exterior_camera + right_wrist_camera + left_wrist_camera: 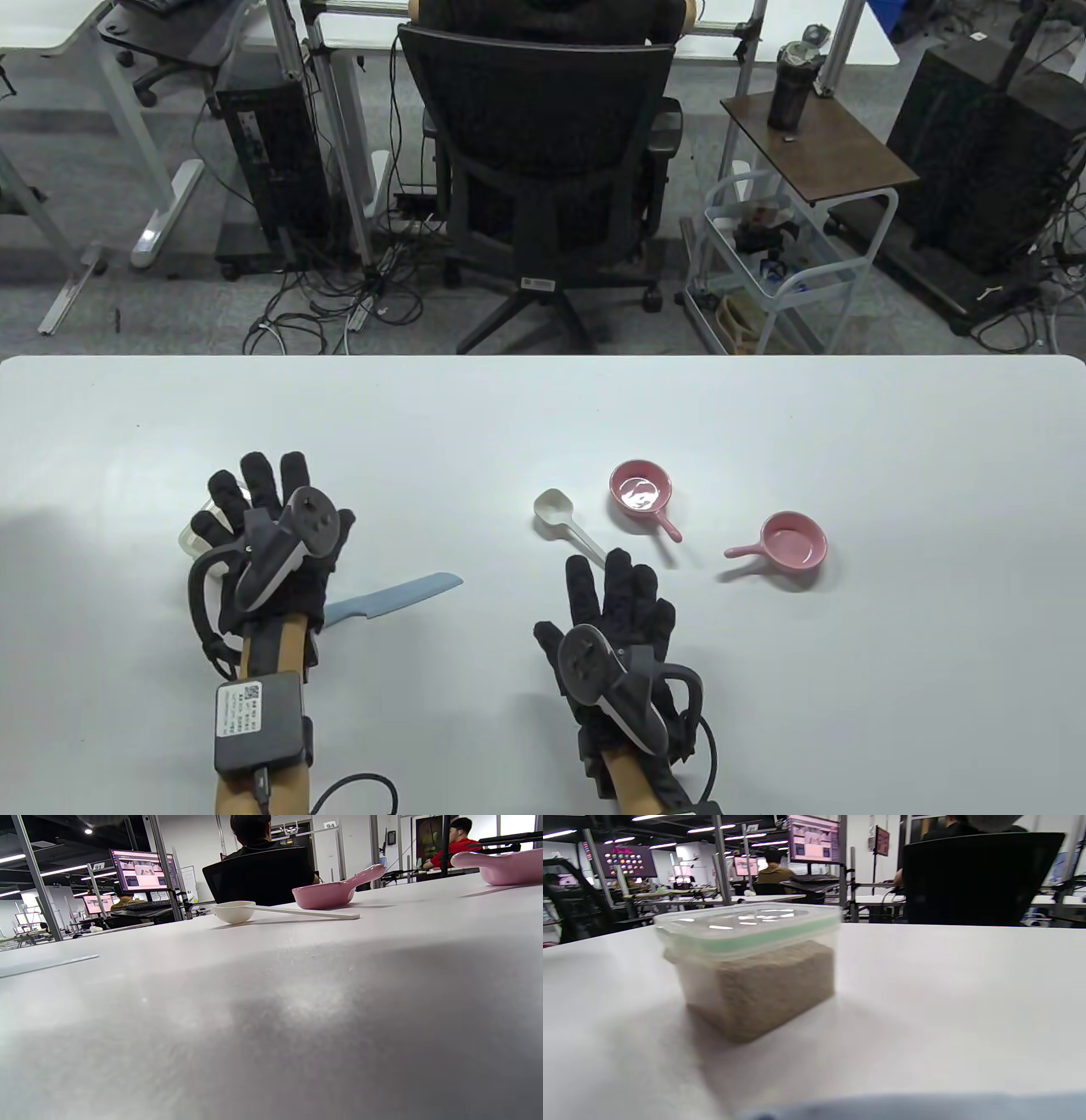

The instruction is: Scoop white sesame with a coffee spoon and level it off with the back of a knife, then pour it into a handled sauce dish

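Observation:
A clear plastic container (755, 971) filled with white sesame stands at the table's left with its green-sealed lid on. In the table view my left hand (254, 497) reaches over the container (191, 536) with straight fingers and hides most of it; I cannot tell if they touch. A light blue knife (399, 592) lies just right of that hand. The white coffee spoon (564, 518) lies empty at mid-table. My right hand (615, 586) lies flat with its fingertips at the spoon's handle end. Two pink handled sauce dishes (642, 488) (793, 543) sit to the right, and both look empty.
The table's far edge (543, 358) runs behind the objects, with an office chair (543, 161) and a small cart (780, 255) beyond it. In the right wrist view, the spoon (237, 911) and the nearer dish (326, 895) lie ahead.

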`<state>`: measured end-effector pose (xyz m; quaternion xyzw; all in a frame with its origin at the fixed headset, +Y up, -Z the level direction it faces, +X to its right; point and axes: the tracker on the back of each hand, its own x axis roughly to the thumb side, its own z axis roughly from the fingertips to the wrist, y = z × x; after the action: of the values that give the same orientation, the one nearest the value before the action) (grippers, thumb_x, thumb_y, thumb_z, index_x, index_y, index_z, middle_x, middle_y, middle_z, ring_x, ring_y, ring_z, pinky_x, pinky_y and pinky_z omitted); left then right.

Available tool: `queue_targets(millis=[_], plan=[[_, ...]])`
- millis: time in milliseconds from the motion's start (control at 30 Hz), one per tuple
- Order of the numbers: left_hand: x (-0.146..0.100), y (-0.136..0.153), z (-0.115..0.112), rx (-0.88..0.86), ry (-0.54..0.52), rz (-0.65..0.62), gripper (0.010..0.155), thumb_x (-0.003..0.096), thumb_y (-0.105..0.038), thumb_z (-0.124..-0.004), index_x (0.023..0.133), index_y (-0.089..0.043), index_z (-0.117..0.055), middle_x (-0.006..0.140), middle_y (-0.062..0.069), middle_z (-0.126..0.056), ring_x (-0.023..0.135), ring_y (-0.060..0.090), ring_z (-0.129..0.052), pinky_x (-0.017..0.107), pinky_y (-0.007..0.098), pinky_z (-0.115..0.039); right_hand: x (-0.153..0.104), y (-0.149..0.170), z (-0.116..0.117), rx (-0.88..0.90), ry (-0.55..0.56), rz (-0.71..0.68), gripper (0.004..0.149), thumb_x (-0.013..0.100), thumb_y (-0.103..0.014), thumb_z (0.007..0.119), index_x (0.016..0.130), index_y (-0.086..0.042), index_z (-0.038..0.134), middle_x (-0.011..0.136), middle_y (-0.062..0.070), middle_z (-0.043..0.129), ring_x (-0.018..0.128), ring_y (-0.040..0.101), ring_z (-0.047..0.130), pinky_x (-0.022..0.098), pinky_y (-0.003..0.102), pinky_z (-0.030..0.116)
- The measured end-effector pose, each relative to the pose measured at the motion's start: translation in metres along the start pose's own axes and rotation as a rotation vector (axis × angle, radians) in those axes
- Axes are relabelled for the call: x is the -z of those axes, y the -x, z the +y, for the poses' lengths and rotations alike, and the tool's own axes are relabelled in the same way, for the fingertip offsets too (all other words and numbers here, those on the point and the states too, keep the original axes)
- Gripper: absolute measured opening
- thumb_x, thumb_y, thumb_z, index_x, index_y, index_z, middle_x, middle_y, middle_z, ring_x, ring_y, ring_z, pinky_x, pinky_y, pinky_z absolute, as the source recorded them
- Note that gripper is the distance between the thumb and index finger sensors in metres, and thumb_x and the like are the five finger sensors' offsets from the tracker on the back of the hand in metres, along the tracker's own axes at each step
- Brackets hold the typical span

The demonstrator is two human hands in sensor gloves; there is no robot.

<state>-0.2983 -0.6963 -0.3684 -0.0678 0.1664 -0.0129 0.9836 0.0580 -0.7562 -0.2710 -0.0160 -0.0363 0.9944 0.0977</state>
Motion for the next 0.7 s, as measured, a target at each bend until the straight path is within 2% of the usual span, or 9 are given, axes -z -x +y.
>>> queue_targets(millis=[200,333,433,467,500,567,633,700], plan=[[0.024,0.03,-0.01,0.032,0.064,0.066,0.087,0.0586,-0.074,-0.049,0.124,-0.034,-0.009,0.133,0.011,-0.009,0.117,0.05,-0.01,0.078,0.073,-0.026,0.0,0.001,0.0,0.012,-0.005,0.004,0.076,0.058,-0.064,0.058,0.118,-0.037,0.022,0.125,0.012,0.013,0.112,0.044,0.02,0.075,0.065,0.028],[0.036,0.044,-0.022,-0.013,0.165,0.095,0.09,0.056,-0.076,-0.047,0.125,-0.034,-0.007,0.133,0.012,-0.009,0.118,0.05,-0.01,0.079,0.074,-0.027,0.0,0.001,-0.001,0.013,-0.011,0.004,0.075,0.058,-0.064,0.058,0.118,-0.037,0.022,0.125,0.012,0.013,0.111,0.044,0.02,0.075,0.065,0.028],[0.04,0.051,-0.034,-0.044,0.261,0.09,0.098,0.0506,-0.08,-0.042,0.124,-0.028,-0.004,0.133,0.013,-0.01,0.121,0.05,-0.017,0.079,0.076,-0.03,0.0,0.001,-0.001,0.013,-0.013,0.008,0.076,0.058,-0.064,0.058,0.118,-0.037,0.022,0.125,0.012,0.013,0.112,0.044,0.02,0.075,0.065,0.028],[0.041,0.053,-0.038,-0.052,0.306,0.08,0.101,0.0496,-0.08,-0.042,0.124,-0.026,-0.003,0.132,0.013,-0.005,0.122,0.05,-0.015,0.079,0.076,-0.03,0.0,0.001,-0.001,0.015,-0.015,0.009,0.076,0.058,-0.064,0.058,0.118,-0.037,0.022,0.125,0.012,0.013,0.112,0.044,0.02,0.075,0.065,0.028],[0.041,0.053,-0.04,-0.041,0.303,0.073,0.102,0.0495,-0.08,-0.044,0.123,-0.025,0.001,0.131,0.013,0.0,0.121,0.05,-0.01,0.079,0.076,-0.029,0.0,0.001,-0.001,0.017,-0.016,0.01,0.075,0.058,-0.064,0.058,0.118,-0.037,0.022,0.125,0.012,0.013,0.111,0.044,0.02,0.075,0.065,0.028],[0.042,0.05,-0.038,0.015,0.238,0.055,0.103,0.0507,-0.079,-0.051,0.124,-0.023,-0.004,0.133,0.016,-0.009,0.123,0.053,-0.023,0.081,0.074,-0.037,0.0,0.001,-0.001,0.013,-0.02,0.01,0.076,0.058,-0.064,0.058,0.118,-0.037,0.022,0.125,0.012,0.013,0.111,0.044,0.02,0.075,0.065,0.028],[0.044,0.048,-0.036,0.049,0.246,0.049,0.105,0.0526,-0.077,-0.059,0.123,-0.02,-0.006,0.133,0.019,-0.014,0.123,0.055,-0.034,0.082,0.07,-0.046,0.0,0.001,-0.001,0.004,-0.021,0.01,0.075,0.058,-0.064,0.058,0.118,-0.037,0.022,0.125,0.012,0.013,0.111,0.044,0.02,0.075,0.065,0.028],[0.045,0.048,-0.034,0.045,0.204,0.027,0.107,0.0522,-0.075,-0.066,0.123,-0.017,-0.011,0.133,0.022,-0.023,0.12,0.058,-0.044,0.08,0.063,-0.06,0.0,0.002,-0.001,0.007,-0.022,0.011,0.075,0.058,-0.064,0.058,0.118,-0.037,0.022,0.125,0.012,0.013,0.111,0.044,0.02,0.075,0.065,0.028]])
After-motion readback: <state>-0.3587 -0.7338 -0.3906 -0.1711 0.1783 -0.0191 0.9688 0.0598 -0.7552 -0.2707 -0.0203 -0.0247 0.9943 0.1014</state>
